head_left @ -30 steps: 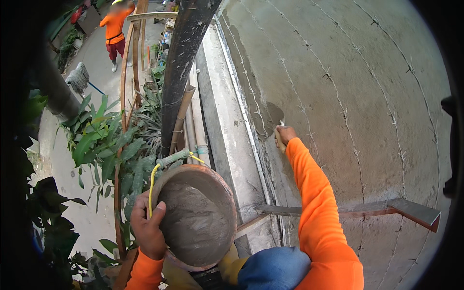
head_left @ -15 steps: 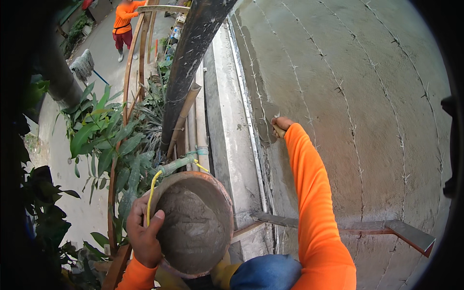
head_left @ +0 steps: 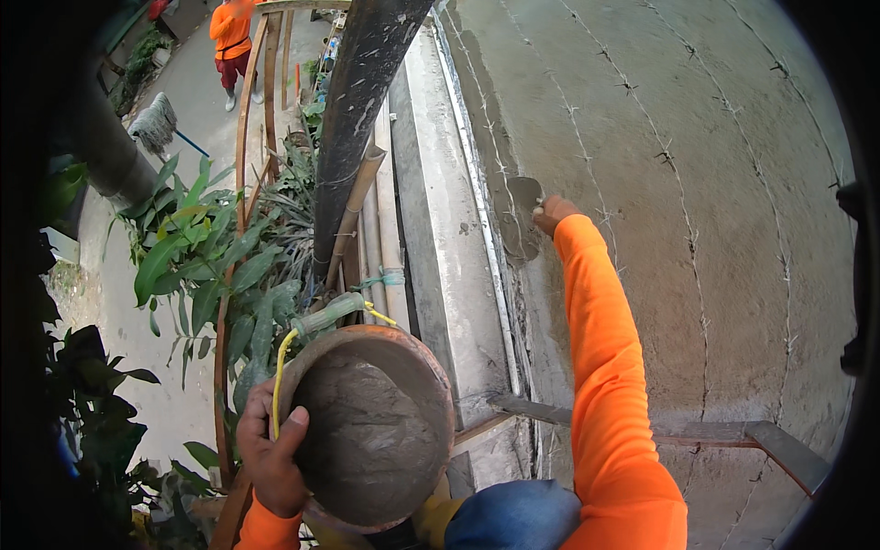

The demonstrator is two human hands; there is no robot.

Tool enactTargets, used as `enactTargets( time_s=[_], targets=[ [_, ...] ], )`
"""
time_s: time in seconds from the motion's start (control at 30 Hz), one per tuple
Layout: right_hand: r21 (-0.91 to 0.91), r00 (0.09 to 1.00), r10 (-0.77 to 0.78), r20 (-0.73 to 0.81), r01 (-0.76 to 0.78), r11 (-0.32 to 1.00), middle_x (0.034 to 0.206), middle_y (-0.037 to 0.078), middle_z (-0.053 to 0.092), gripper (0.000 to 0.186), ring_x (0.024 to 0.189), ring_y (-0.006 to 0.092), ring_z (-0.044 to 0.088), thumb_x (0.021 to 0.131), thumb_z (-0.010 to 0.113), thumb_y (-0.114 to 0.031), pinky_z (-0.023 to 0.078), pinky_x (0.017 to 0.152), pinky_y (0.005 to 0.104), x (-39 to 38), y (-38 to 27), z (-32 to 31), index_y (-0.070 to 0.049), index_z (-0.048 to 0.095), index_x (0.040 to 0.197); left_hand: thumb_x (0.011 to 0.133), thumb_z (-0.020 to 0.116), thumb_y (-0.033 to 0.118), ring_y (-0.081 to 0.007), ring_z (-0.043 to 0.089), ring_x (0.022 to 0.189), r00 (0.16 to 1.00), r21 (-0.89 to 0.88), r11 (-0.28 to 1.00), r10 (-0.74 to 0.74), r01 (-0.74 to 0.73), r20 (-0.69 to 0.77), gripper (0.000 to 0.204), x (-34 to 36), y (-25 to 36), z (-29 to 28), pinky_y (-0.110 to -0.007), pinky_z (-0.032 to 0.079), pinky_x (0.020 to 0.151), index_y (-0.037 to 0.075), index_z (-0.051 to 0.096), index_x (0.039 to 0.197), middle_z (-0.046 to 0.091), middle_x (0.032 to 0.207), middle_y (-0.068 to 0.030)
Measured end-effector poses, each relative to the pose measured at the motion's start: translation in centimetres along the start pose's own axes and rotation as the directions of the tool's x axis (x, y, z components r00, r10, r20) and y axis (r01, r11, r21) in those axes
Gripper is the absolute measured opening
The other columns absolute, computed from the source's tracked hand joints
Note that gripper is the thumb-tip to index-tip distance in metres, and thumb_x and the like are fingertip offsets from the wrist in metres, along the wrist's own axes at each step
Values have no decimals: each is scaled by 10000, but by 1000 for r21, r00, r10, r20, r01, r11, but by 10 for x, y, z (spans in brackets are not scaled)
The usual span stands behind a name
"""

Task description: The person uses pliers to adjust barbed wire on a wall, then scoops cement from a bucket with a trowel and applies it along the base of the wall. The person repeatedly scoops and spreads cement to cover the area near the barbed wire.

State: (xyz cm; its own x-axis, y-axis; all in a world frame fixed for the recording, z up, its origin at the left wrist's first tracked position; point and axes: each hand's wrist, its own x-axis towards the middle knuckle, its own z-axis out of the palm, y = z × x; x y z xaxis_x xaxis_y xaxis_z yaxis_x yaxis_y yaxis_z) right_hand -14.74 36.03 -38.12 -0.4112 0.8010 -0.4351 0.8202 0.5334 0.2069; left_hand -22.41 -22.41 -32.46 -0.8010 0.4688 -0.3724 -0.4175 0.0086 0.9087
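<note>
My left hand grips the rim of a round bowl filled with wet grey mortar, held low near my body. My right hand, on an outstretched arm in an orange sleeve, holds a trowel whose blade lies flat against the grey plastered wall, close to the wall's left edge.
A dark thick pole and thin bamboo poles rise at the centre. Green plants grow below at left. A person in orange stands on the ground far below, near a mop. A metal bracket sticks out from the wall.
My right hand has moved the trowel up along the wall's edge. The bowl stays in my left hand.
</note>
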Motion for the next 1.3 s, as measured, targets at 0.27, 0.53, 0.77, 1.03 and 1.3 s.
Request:
enactTargets(
  time_s=[0.27, 0.53, 0.77, 1.03, 1.3],
  targets=[
    [-222, 934, -358, -3, 349, 911, 1049, 149, 761, 410, 969, 297, 731, 911, 661, -353, 548, 885, 431, 81, 3, 10, -126, 735, 1244, 888, 655, 141, -157, 546, 1035, 999, 35, 999, 36, -36, 16, 394, -2, 0, 2, -305, 405, 989, -72, 612, 1216, 606, 1107, -74],
    [-483, 900, -415, 135, 426, 765, 1161, 139, 744, 326, 1037, 328, 715, 895, 658, -281, 546, 915, 450, 155, 11, 40, -115, 756, 1158, 892, 667, 179, -160, 540, 1021, 999, 14, 999, 33, -33, 1, 375, -2, -8, 0, -310, 402, 979, -71, 627, 1168, 598, 1098, -78],
    [-791, 776, -542, 322, 535, 296, 1141, 138, 747, 262, 1053, 323, 728, 875, 627, -145, 597, 876, 426, 191, 26, 56, -74, 773, 1081, 902, 658, 154, -156, 542, 1027, 999, 3, 999, 38, -38, 10, 367, -4, -11, -2, -308, 404, 980, -75, 621, 1187, 597, 1130, -80],
    [-830, 853, -323, 409, 495, 256, 1228, 101, 732, 303, 1093, 308, 718, 881, 654, -192, 585, 879, 411, 191, 31, 74, -123, 768, 1153, 912, 640, 133, -125, 553, 1009, 994, 66, 993, 91, -95, 55, 344, -5, -12, -3, -277, 408, 964, -31, 620, 1214, 636, 1067, -44],
    [-505, 966, -31, 258, 162, 848, 1280, 159, 701, 378, 1173, 370, 675, 891, 572, -205, 536, 956, 506, 118, 26, 63, -77, 738, 1206, 908, 656, 103, -168, 566, 1067, 986, 103, 983, 141, -149, 85, 372, -5, -12, -10, -315, 412, 999, -68, 631, 1237, 621, 1180, -95]
  ],
)
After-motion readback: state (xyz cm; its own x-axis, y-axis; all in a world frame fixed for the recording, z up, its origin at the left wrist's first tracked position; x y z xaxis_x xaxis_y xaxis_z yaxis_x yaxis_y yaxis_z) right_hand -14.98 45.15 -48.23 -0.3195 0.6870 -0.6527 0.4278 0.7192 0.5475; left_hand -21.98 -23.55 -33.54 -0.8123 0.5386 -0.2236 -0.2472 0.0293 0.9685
